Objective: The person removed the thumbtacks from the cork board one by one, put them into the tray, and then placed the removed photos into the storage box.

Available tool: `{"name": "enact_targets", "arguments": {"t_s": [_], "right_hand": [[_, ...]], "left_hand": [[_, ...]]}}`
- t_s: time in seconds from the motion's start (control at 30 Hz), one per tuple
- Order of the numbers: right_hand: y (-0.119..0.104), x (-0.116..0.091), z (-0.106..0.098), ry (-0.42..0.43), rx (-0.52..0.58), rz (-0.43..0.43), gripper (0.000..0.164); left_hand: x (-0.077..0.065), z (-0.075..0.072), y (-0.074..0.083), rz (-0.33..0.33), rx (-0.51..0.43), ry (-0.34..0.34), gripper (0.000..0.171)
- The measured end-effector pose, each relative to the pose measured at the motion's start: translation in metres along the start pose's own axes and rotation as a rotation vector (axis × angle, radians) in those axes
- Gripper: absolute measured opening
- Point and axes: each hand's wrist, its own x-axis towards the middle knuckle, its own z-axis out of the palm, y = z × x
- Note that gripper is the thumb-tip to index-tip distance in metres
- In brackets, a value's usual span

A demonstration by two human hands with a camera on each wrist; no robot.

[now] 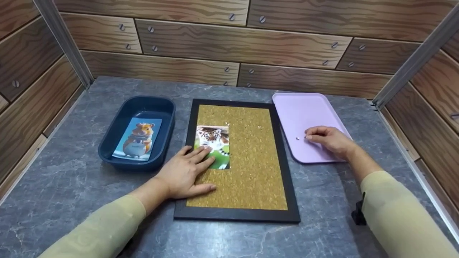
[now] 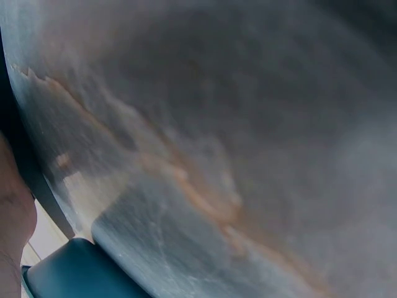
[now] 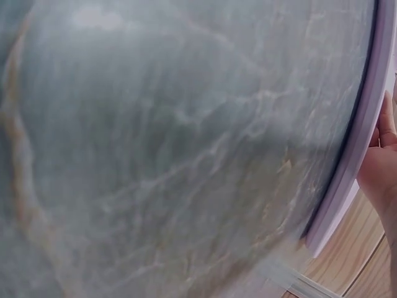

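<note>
Tiger picture (image 1: 223, 161) on the corkboard (image 1: 251, 172), left grip (image 1: 186, 172) spread flat over its lower-left part, blocking it! Right grip (image 1: 331, 141) bunched at the lilac tray (image 1: 301, 107) (holding anything? Can't tell). Sliding fingers could skew the picture; a nudge could scatter that silvery piece (image 1: 297, 138). Blue bin (image 1: 132, 166), hamster picture (image 1: 138, 141) inside, sits left.
</note>
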Motion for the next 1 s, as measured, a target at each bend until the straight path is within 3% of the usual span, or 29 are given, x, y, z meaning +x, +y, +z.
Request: {"name": "enact_targets", "arguments": {"t_s": [0.23, 0.73, 1.0], "right_hand": [[0.0061, -0.0003, 0.0028, 0.008, -0.080, -0.018, 0.032], [-0.0011, -0.0020, 0.0029, 0.024, -0.082, 0.002, 0.032], [0.0030, 0.0022, 0.0036, 0.028, -0.135, -0.023, 0.030]], "left_hand": [[-0.0015, 0.0014, 0.0014, 0.002, -0.003, 0.001, 0.090], [0.0002, -0.0010, 0.0003, 0.002, 0.007, -0.006, 0.090], [-0.0007, -0.0005, -0.0002, 0.009, 0.005, 0.011, 0.089]]}}
